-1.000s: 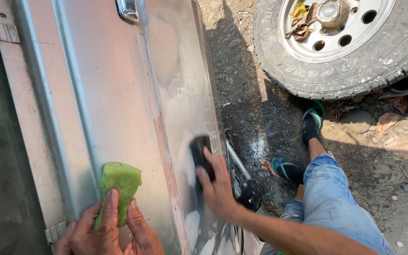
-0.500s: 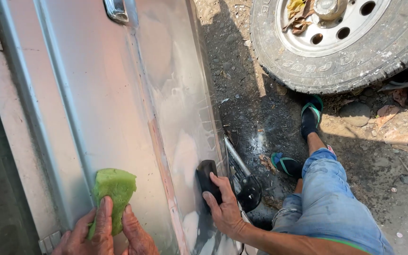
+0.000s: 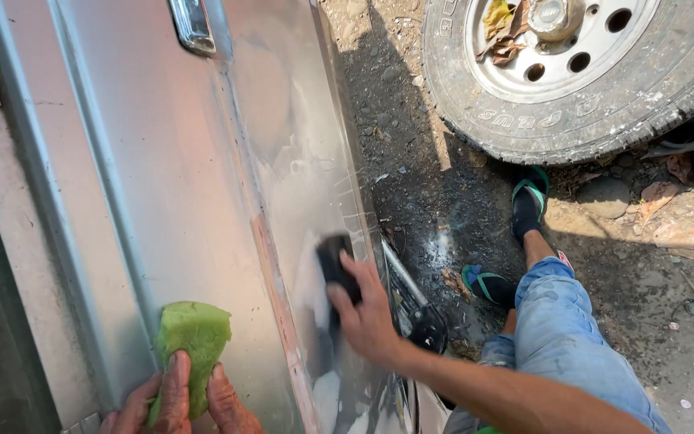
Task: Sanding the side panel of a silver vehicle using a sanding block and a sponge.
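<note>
Two hands work on one big silver car door panel (image 3: 162,201) that fills the left side of the view. Nearest, at the bottom edge, the left hand (image 3: 174,406) presses one green sponge (image 3: 190,341) flat on the panel; two fingers (image 3: 178,386) lie over the sponge and hold it down, while the rest of the hand runs off the bottom of the view. This sponge sits just beside a raised ridge that runs up the panel, and bare metal lies open above it. A little to the right, the right hand (image 3: 367,317) has its fingers curled around one dark block (image 3: 332,269) and presses it on the panel close to the right edge. That hand looks blurred, so how tight the hold is I cannot tell for sure. The block is near a thin rust-coloured line that runs up the panel. Past the panel's right edge, one dark tool with a shiny stem (image 3: 415,309) lies on the ground, just beside the right arm. One knee in blue jeans (image 3: 560,321) is bent there, and two feet in dark sandals with green straps (image 3: 528,201) rest on the dirt ground (image 3: 411,145). Some open dirt lies between the panel edge and the feet. Farther off, one chrome door handle (image 3: 192,26) sits at the top of the panel, and one big tyre with a silver wheel (image 3: 572,72) lies at the top right, with dry leaves in its middle.
</note>
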